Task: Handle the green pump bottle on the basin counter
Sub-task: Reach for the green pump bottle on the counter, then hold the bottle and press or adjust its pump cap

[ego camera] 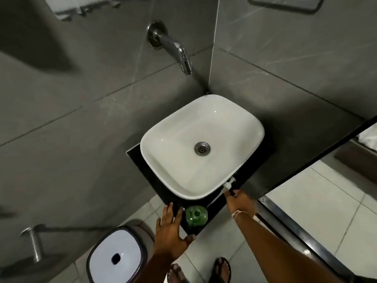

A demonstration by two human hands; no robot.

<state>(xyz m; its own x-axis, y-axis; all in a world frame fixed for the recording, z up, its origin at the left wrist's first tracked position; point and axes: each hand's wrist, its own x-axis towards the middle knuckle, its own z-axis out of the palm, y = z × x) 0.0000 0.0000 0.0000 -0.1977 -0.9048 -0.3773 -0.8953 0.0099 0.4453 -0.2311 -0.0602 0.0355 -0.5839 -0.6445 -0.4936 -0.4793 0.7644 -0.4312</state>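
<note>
The green bottle (196, 215) stands upright on the black counter (142, 166) at its front corner, its neck open with no pump in it. To its left, my left hand (171, 227) rests with fingers spread on the counter's edge, close beside the bottle and holding nothing. My right hand (240, 201) pinches the white pump head (228, 183) by the near right corner of the white basin (159, 139). The pump's thin tube (215, 199) trails down toward the bottle.
A chrome tap (175, 50) juts from the grey tiled wall above the basin. A white-lidded bin (116, 256) stands on the floor at lower left, beside a metal wall holder (34, 242). My sandalled feet (220, 268) stand below the counter.
</note>
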